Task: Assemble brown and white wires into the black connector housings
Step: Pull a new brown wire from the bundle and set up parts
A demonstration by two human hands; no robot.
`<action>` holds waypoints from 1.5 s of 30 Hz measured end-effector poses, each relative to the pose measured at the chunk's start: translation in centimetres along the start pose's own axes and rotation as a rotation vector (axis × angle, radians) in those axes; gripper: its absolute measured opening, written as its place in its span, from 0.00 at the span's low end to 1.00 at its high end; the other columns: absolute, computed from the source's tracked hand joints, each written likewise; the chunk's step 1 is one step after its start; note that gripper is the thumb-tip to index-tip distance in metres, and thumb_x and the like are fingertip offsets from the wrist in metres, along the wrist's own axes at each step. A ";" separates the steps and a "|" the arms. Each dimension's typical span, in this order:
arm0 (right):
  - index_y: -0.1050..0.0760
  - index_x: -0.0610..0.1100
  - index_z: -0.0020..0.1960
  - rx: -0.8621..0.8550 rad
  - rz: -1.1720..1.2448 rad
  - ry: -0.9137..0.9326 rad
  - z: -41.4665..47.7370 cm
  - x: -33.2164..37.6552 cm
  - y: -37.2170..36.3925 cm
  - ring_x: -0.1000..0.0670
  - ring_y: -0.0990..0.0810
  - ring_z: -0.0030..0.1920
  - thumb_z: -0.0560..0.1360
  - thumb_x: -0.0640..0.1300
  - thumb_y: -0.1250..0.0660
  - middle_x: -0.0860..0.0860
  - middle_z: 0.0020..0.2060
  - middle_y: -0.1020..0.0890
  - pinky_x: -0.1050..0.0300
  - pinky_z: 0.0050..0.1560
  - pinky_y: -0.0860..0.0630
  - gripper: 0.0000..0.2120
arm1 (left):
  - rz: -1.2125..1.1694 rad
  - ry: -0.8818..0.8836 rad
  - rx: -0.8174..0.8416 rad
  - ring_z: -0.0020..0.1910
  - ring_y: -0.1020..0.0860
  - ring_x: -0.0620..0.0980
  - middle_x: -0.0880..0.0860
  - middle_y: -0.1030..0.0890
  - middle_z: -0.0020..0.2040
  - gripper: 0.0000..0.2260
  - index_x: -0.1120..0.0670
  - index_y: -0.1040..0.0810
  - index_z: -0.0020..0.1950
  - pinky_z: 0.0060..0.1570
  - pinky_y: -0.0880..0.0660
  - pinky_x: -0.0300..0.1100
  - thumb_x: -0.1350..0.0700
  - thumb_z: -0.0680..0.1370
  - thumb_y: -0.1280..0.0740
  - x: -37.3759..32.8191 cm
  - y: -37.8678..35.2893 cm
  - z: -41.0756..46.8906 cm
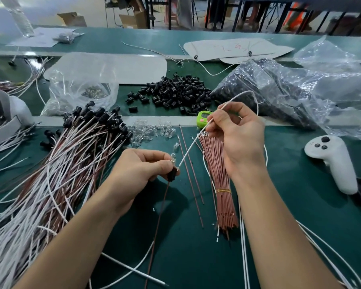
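Grip: left hand (142, 170) has its fingers curled tight round one black connector housing (171, 175), near centre. A brown wire (159, 215) is already seated in it and hangs from its underside toward the near edge. A small clear bulb (173, 157) sits at the fingertips just above the housing; held or inserted, can't tell. The right hand (238, 136) pinches a white wire (193, 143) between thumb and fingertips. The wire's lower tip touches the housing top but is not clearly in.

Judgement: this unit is half done, with the white wire insertion in hand.

- **Just right of the housing:** tied brown wire bundle (220, 174), plenty left, plus a few loose brown strands (189, 170).
- **Left:** big heap of finished assemblies (71, 155), housings at the far end.
- **Far centre:** pile of loose housings (175, 90).
- **Far right:** plastic bag (269, 88) full of more.

So many are done and many are left to go. A green mat (290, 205) lies underneath.
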State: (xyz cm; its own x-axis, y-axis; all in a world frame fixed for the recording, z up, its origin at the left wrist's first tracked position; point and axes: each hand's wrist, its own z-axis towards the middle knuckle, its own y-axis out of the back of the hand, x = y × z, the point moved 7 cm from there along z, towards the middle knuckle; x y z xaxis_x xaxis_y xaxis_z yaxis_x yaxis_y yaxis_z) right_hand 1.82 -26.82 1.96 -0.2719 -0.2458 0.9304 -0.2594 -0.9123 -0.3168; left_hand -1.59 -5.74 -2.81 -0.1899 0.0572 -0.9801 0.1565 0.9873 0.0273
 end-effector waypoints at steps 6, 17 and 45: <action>0.22 0.40 0.45 0.004 0.010 -0.026 0.0 -0.2 0.1 0.50 0.20 0.30 0.79 0.29 0.32 0.47 0.32 0.17 0.61 0.31 0.23 0.08 | 0.010 -0.017 0.027 0.29 0.23 0.42 0.60 0.13 0.40 0.11 0.53 0.13 0.37 0.31 0.30 0.28 0.66 0.75 0.28 -0.1 -0.1 -0.1; 0.21 0.41 0.46 0.205 -0.090 -0.271 -0.8 -2.8 -1.8 0.50 0.20 0.30 0.80 0.32 0.32 0.44 0.35 0.17 0.62 0.31 0.24 0.07 | -0.028 -0.023 0.009 0.29 0.21 0.44 0.62 0.14 0.40 0.11 0.56 0.14 0.36 0.30 0.28 0.28 0.68 0.75 0.28 0.0 -0.1 -0.1; 0.19 0.50 0.35 0.371 -0.499 0.006 -2.8 -3.0 -4.4 0.50 0.20 0.23 0.73 0.42 0.24 0.49 0.25 0.18 0.63 0.27 0.28 0.09 | -0.024 -0.058 0.020 0.34 0.20 0.48 0.62 0.14 0.37 0.11 0.55 0.13 0.36 0.30 0.31 0.30 0.66 0.75 0.29 0.0 -0.3 0.0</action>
State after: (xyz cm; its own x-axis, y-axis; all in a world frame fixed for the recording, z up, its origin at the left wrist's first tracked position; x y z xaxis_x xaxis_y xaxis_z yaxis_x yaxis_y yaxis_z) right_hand 1.18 -21.13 0.01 -0.2065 0.2409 0.9483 -0.0179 -0.9700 0.2425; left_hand -1.63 -6.07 -2.82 -0.1372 0.0242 -0.9903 0.1725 0.9850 0.0002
